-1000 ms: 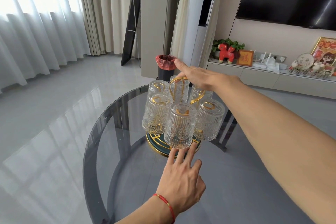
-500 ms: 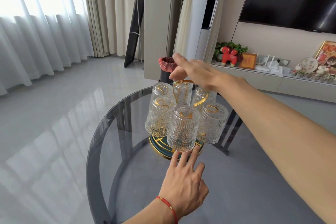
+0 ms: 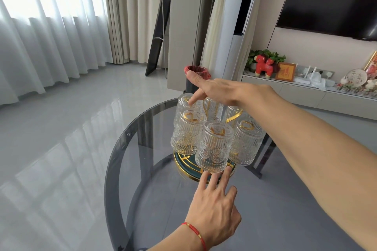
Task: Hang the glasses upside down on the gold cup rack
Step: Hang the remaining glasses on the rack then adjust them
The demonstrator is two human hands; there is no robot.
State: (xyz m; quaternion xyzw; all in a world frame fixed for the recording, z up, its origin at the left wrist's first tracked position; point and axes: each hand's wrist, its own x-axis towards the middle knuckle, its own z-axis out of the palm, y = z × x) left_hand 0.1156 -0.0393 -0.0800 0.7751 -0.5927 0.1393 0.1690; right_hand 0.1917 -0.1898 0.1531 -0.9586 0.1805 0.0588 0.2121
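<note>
Nearest, the left hand [image 3: 214,208] lies open, fingertips at the gold cup rack [image 3: 184,164] base near the table [image 3: 114,169] centre; brace it there. 6 glasses [image 3: 214,146] hang mouth-down, axes nearly upright. Beyond, the right hand [image 3: 216,90], fingers spread, grips nothing; nudge rear glass gently.

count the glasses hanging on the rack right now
6 glasses: front centre, front left, front right, back left, back centre, back right, partly hidden by the right hand. None looks fully hidden.
</note>
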